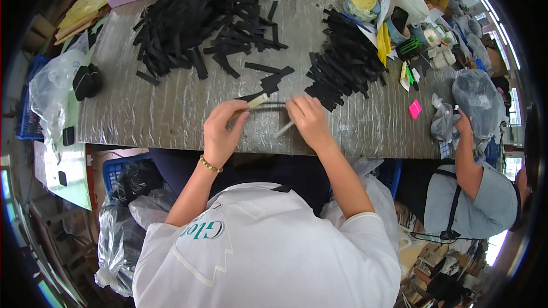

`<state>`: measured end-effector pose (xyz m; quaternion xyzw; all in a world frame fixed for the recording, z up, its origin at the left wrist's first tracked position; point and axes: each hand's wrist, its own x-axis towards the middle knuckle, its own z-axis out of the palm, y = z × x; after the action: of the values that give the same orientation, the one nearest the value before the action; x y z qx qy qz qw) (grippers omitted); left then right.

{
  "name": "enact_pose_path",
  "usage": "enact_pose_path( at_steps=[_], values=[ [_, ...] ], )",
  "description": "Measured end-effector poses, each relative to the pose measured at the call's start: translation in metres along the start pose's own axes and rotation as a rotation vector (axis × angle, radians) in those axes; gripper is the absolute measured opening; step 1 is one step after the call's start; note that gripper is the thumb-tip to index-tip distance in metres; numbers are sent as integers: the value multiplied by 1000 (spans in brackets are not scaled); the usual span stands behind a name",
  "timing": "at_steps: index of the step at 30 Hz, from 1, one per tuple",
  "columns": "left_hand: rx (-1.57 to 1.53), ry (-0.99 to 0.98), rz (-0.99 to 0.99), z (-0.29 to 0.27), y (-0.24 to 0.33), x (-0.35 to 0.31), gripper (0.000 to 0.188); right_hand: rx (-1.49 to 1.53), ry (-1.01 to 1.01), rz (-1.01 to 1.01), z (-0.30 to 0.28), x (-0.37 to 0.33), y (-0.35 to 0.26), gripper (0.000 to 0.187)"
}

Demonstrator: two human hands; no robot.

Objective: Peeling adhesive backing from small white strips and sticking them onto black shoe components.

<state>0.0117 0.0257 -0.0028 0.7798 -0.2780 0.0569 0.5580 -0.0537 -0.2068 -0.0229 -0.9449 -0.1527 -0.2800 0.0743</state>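
A thin black strip (273, 104) stretches between my two hands above the near edge of the table. My left hand (224, 125) is closed round a short cream-coloured bar (257, 101), at the strip's left end; its exact kind is unclear. Fingers of my right hand (308, 117) pinch the strip's other end. From under that hand a slim whitish stick (283, 130) pokes out toward me. Just beyond my hands lie a few loose black strips (273, 80), some overlapping. Whether the bar touches the strip is hidden by my fingers.
A big tangled heap of black strips (188, 17) covers the back left. A neater pile (348, 60) lies at the right, near a pink tag (414, 109) and a cluttered tub (408, 0). Plastic bags (479, 100) and another person (471, 194) are at the right.
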Motion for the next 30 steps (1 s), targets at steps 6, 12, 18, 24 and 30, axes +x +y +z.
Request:
enact_pose_path(
  at_steps=[6, 12, 18, 24, 30],
  values=[
    [116, -302, 184, 28, -3, -9, 14, 91, -141, 117, -20, -47, -25, 27],
    [99, -332, 275, 43, -6, -13, 14, 301, -28, 465, -20, -43, -40, 23],
    [124, -388, 232, 47, -4, -21, 20, 282, 4, 742, -14, -48, -58, 18],
    [130, -323, 248, 54, -4, -24, 24, 357, 62, 826, -14, -44, -69, 15],
    [141, -342, 259, 58, -1, -21, 24, 357, 21, 815, -17, -45, -66, 12]
  ],
)
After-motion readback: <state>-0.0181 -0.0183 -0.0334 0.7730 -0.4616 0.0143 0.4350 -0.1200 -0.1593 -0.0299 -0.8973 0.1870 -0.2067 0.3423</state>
